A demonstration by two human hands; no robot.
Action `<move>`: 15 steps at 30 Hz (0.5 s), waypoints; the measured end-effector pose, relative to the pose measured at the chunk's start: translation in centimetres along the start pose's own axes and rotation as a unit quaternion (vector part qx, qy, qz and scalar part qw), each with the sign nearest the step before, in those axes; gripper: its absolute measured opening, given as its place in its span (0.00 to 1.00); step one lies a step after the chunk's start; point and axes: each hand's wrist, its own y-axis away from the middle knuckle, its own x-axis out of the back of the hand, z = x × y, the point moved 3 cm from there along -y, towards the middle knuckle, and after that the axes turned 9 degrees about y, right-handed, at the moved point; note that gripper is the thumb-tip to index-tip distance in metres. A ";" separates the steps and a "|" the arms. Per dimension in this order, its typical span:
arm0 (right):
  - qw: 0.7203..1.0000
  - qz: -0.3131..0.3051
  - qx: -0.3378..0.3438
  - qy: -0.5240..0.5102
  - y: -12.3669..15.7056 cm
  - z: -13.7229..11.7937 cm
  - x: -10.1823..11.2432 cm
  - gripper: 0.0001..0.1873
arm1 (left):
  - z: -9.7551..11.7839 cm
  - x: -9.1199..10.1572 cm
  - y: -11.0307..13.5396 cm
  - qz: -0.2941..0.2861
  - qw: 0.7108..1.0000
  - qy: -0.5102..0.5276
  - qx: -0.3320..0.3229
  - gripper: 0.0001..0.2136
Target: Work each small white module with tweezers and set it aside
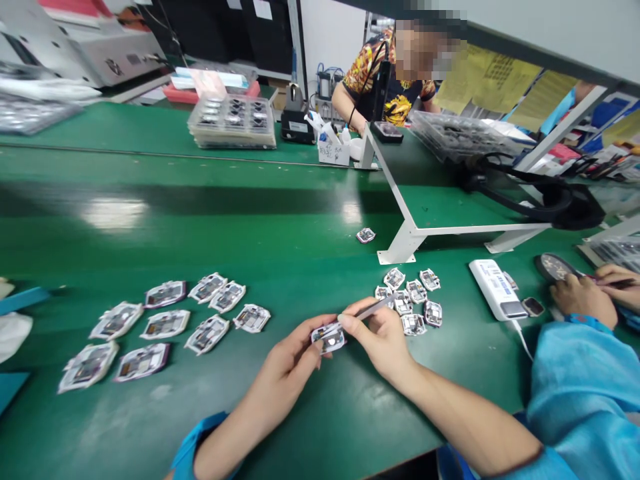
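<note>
Between thumb and fingers, my left hand [291,353] grips a small smartwatch body [329,339] with its inner parts exposed. My right hand [383,340] is closed on metal tweezers [373,307], whose tips reach into that watch body. Just beyond my right hand lies a cluster of similar small watch bodies [416,291]. To the left, several more open watch bodies [165,324] are spread over the green table. Fine parts inside the held one are too small to make out.
A white-legged shelf [407,243] stands at the right, bearing a black headband device [540,193]. A white cabled box [497,288] and a co-worker's hands [585,300] are near my right arm. Stacked trays [233,123] sit at the back; another person [385,80] is across the table.
</note>
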 end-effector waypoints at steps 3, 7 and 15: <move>1.000 0.011 -0.003 -0.004 -0.1 0.2 0.0 0.07 | 0.1 0.0 0.0 -0.006 1.000 0.000 0.000 0.19; 1.000 0.013 -0.008 0.005 -0.2 0.2 0.1 0.08 | 0.3 -0.1 0.0 -0.013 1.000 -0.007 0.002 0.19; 1.000 0.010 0.003 0.015 0.0 0.0 0.1 0.08 | 1.0 -0.2 0.0 0.020 1.000 0.019 0.005 0.15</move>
